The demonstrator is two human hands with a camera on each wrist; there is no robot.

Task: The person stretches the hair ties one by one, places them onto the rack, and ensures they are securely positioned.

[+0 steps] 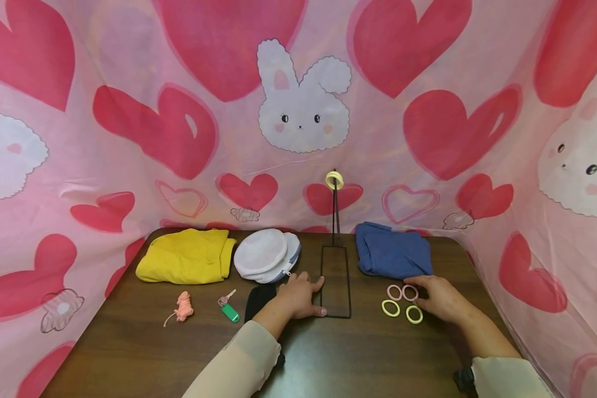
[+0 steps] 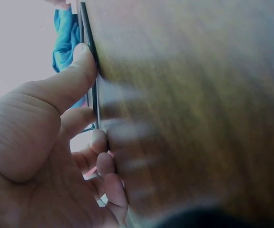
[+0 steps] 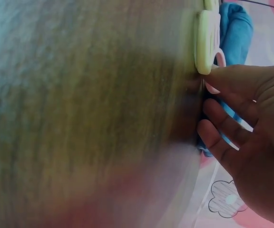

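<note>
Right at the middle of the dark wood-grain table [image 1: 328, 359] stands the thin black wire stand [image 1: 335, 282], its rectangular base running lengthwise away from the person, post upright at the far end. Left hand [image 1: 300, 297] rests flat-fingered on the base's left rail. Right of the stand, the right hand [image 1: 440, 298], fingers relaxed, touches four small rubbery hair rings [image 1: 402, 303].

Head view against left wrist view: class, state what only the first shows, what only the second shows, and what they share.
Only the head view shows the yellow cloth, white mesh bags, green key tag, four hair rings and the right hand. Only the left wrist view shows the palm and the thumb pressed to the frame's edge. Both show the left hand, wire stand, blue cloth and table.
</note>
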